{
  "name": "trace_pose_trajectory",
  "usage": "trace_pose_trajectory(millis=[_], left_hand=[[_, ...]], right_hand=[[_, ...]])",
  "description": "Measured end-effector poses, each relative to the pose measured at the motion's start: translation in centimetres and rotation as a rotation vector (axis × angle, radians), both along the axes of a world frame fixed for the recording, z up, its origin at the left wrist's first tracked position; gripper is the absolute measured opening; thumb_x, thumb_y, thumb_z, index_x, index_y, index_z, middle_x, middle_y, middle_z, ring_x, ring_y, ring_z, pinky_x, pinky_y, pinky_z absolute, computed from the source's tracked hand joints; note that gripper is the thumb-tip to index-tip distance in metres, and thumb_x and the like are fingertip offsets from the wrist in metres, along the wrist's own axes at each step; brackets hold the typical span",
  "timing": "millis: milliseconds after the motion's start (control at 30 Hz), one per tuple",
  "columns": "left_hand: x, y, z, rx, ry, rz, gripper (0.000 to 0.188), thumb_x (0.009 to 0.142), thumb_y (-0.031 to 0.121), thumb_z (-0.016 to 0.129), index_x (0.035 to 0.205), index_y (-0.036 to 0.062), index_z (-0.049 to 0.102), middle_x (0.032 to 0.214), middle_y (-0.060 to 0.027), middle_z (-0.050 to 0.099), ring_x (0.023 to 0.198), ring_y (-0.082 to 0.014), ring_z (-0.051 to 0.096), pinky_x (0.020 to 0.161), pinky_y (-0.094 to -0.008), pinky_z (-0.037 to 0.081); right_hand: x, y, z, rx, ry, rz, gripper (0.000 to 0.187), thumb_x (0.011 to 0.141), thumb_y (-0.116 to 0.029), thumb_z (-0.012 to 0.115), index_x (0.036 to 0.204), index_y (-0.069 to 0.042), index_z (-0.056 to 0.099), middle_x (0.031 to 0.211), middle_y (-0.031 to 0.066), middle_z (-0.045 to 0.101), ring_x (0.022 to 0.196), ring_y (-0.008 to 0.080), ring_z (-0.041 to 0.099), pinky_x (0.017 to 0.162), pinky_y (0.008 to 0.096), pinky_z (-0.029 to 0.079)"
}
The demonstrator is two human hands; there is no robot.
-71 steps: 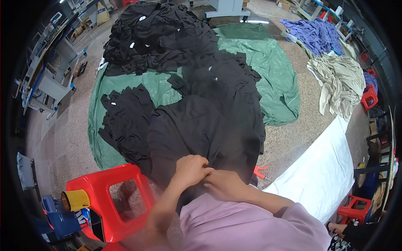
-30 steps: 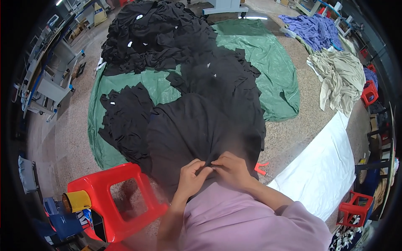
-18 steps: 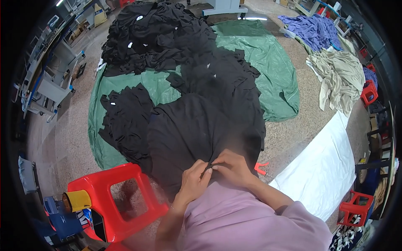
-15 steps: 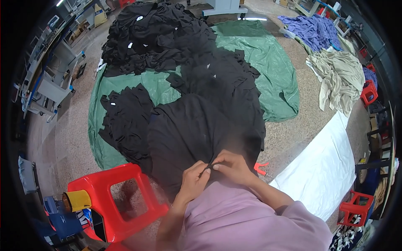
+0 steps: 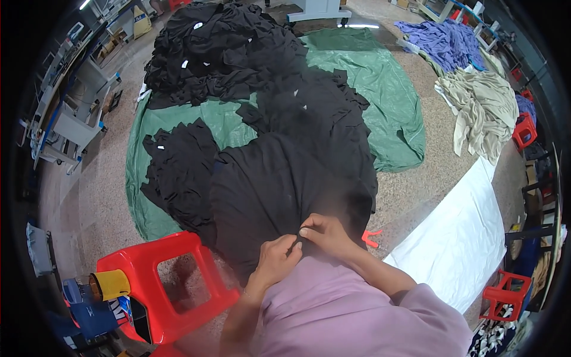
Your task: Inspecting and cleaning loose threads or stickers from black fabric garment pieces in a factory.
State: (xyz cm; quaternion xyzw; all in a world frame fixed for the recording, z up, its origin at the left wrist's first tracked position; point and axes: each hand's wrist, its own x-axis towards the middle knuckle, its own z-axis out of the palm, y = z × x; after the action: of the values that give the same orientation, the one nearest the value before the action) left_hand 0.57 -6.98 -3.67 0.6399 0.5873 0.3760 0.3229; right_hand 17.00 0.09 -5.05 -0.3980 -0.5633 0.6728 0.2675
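pinching the near edge of the black garment (image 5: 279,184) spread over my lap, my left hand (image 5: 275,262) and right hand (image 5: 324,233) are closing fingertips together; i'm keeping the fabric taut between them.

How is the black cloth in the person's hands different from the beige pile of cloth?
The black cloth is dark and spread out in front of the person; the beige pile is pale and heaped up far off at the right. The left hand and right hand pinch the black cloth's near edge; nobody touches the beige pile. Both are soft fabric.
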Motion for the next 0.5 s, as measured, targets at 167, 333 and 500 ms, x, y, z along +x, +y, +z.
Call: trace_pose_trajectory(millis=[167,333,500], left_hand=[[0.7,-0.1,-0.6,-0.115,-0.23,0.116,0.008,0.083,0.004,0.061,0.08,-0.004,0.062,0.061,-0.008,0.054,0.056,-0.007,0.045,0.051,-0.0267,0.038],[0.3,0.0,-1.1,-0.251,-0.41,0.395,0.015,0.085,0.011,0.065,0.086,-0.0037,0.068,0.063,0.0005,0.059,0.063,-0.0029,0.048,0.055,-0.0235,0.041],[-1.2,0.8,-1.0,-0.328,-0.346,0.284,0.016,0.091,0.009,0.063,0.088,-0.0052,0.07,0.07,0.0046,0.06,0.069,-0.0029,0.051,0.062,-0.022,0.043]], right_hand=[[-0.5,0.1,1.0,-0.048,-0.066,0.0,0.014,0.089,-0.014,0.065,0.089,0.0,0.067,0.079,-0.0004,0.063,0.075,0.0053,0.054,0.067,0.024,0.045],[0.6,-0.4,0.9,0.03,-0.015,-0.006,0.018,0.089,-0.013,0.065,0.095,0.003,0.067,0.08,0.0041,0.067,0.071,0.0094,0.057,0.065,0.0254,0.046],[2.4,-1.0,3.5,0.397,-0.227,0.084,0.016,0.085,-0.012,0.066,0.094,0.001,0.067,0.086,0.0144,0.067,0.075,0.0227,0.066,0.067,0.0303,0.049]])
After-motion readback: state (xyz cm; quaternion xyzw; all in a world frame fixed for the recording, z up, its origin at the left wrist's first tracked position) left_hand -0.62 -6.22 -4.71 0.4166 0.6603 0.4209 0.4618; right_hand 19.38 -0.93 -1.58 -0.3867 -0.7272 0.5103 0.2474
